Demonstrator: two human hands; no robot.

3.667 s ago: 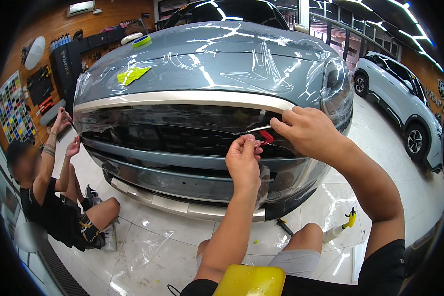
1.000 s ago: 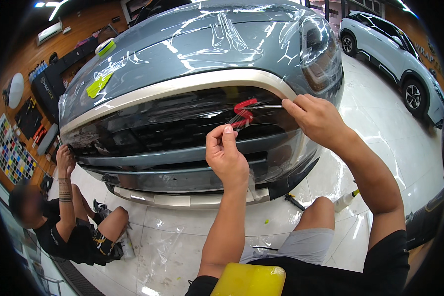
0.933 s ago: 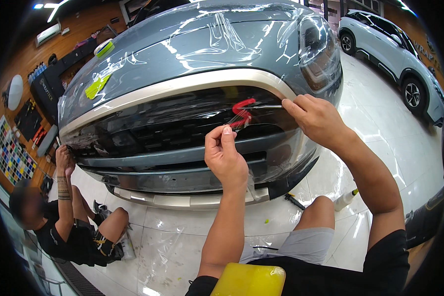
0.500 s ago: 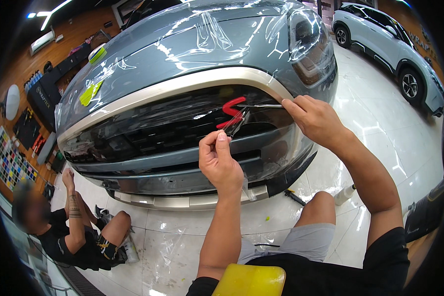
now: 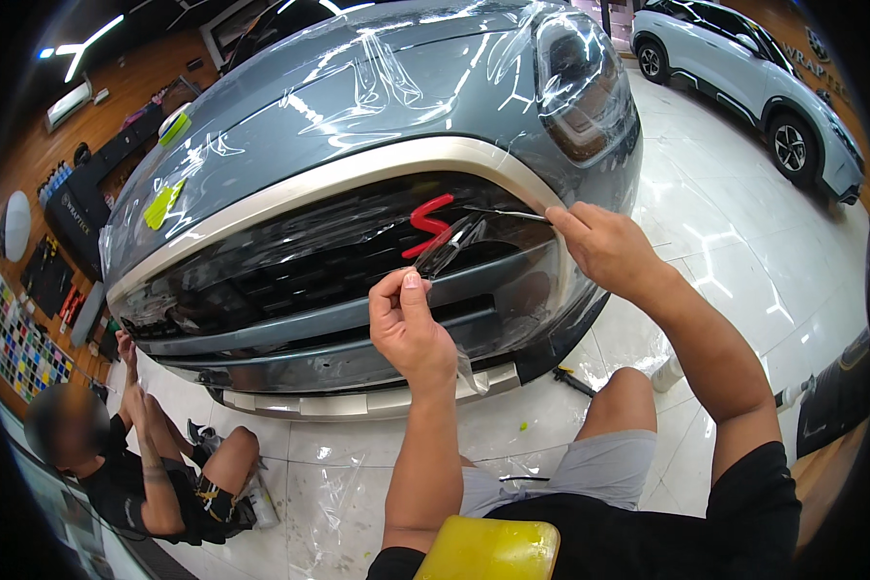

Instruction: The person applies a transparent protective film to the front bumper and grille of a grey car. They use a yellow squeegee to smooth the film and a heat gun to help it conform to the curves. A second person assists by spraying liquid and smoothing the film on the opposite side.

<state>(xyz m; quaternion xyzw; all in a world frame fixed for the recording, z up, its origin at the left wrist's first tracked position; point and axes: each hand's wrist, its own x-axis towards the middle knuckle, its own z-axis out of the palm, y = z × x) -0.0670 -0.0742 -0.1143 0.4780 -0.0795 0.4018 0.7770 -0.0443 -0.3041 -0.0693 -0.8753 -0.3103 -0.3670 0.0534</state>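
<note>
A red S-shaped emblem (image 5: 428, 228) stands out on the dark front grille (image 5: 338, 242) of a grey car. Just below and right of it, my left hand (image 5: 414, 324) pinches a loose flap of clear film (image 5: 451, 244) between thumb and fingers. My right hand (image 5: 611, 253) grips a slim silver craft knife (image 5: 522, 213) from the right. Its thin end points left towards the emblem, above the flap. Whether the tip touches the film or grille cannot be made out.
Wrinkled clear film covers the hood (image 5: 387, 82) and headlight (image 5: 580, 87). Two yellow-green squeegees (image 5: 164, 204) rest on the left side. A co-worker (image 5: 155, 474) sits low at left, hands near the bumper. A black-handled tool (image 5: 574, 381) and white bottle (image 5: 667, 374) are on the floor.
The view has shifted, moving the car left in the picture. The knife's end is now farther right of the emblem. My left hand still pinches the film. The co-worker's arms have moved.
</note>
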